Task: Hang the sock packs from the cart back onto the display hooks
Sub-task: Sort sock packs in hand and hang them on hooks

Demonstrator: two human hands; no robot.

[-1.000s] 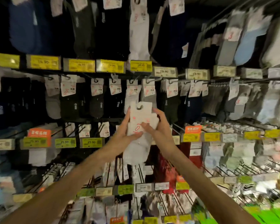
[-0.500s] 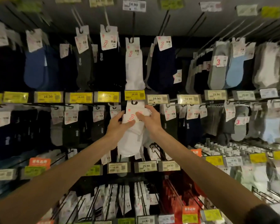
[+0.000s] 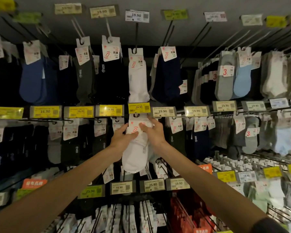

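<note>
A white sock pack (image 3: pixel 136 155) with a white card header (image 3: pixel 136 123) printed in red is held up against the display. My left hand (image 3: pixel 123 137) grips the header from the left, thumb across its front. From the right, my right hand (image 3: pixel 154 131) pinches the same header. The header's hanging hole sits at a black display hook (image 3: pixel 136 115) just below a yellow 16.90 price tag (image 3: pixel 139 107). Whether the hook passes through the hole is not clear. The cart is out of view.
Rows of hooks carry sock packs all around: a white pack (image 3: pixel 138 78) on the hook above, navy (image 3: pixel 167 76) and black (image 3: pixel 111 76) packs beside it, grey and blue ones (image 3: pixel 233 76) at right. Price tag rails cross each row. Lower hooks jut out toward me.
Both hands have carried the white pack upward, from mid-row to the hook under the yellow 16.90 tag. My view has tilted up, showing the top row of hooks.
</note>
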